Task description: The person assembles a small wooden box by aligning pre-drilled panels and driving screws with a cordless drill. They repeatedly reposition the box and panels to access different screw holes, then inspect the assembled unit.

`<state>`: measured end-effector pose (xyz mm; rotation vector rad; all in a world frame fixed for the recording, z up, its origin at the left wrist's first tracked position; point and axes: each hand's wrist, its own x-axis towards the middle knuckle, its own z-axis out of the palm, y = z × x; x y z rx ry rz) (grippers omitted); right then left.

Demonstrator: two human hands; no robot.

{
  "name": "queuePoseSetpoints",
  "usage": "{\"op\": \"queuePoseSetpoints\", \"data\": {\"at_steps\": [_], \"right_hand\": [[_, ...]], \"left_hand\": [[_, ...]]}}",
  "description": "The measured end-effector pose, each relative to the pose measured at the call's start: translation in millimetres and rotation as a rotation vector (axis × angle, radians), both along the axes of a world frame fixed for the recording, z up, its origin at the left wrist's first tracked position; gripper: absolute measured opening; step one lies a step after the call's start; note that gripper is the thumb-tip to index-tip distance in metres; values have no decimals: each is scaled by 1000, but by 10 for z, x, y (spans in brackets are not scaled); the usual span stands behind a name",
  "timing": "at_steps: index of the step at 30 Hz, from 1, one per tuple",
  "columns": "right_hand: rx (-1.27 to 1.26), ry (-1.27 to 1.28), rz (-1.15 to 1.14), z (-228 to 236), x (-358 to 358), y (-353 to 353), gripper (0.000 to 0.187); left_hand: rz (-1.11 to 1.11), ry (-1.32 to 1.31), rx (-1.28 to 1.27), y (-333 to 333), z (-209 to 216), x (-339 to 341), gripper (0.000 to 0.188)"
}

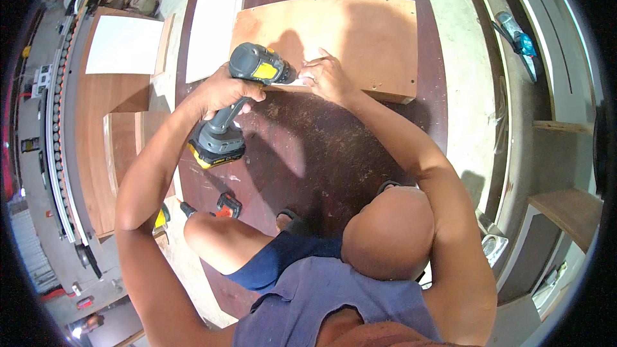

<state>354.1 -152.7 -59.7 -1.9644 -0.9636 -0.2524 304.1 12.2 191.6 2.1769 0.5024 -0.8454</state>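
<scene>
A black and grey cordless drill [260,65] with yellow parts is in my left hand [225,93], which wraps round its grip. Its battery hangs toward me, and its nose points right. At the tip of the drill is my right hand [329,78], fingers drawn together around something too small to make out. Both hands are at the near left edge of a wooden box [360,32] with a flat plywood top. Small dark dots show near the top's corners and edges. The drill's bit is hidden by my fingers.
The box lies on a dark red board [308,135]. Beside it on the left is a long white panel [215,19]. A second tool with a red and black battery [228,205] lies by my left leg. Wooden cabinet parts [122,96] stand left; a teal power tool [524,44] rests far right.
</scene>
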Motion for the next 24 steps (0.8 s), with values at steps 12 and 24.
{"op": "queuePoseSetpoints", "data": {"at_steps": [12,24], "right_hand": [[692,393,327,1353,209,194,31],[525,338,538,1427,382,554,28]], "left_hand": [[-150,50,61,39,12,120,27],[-63,74,18,199,-161,112,25]]}}
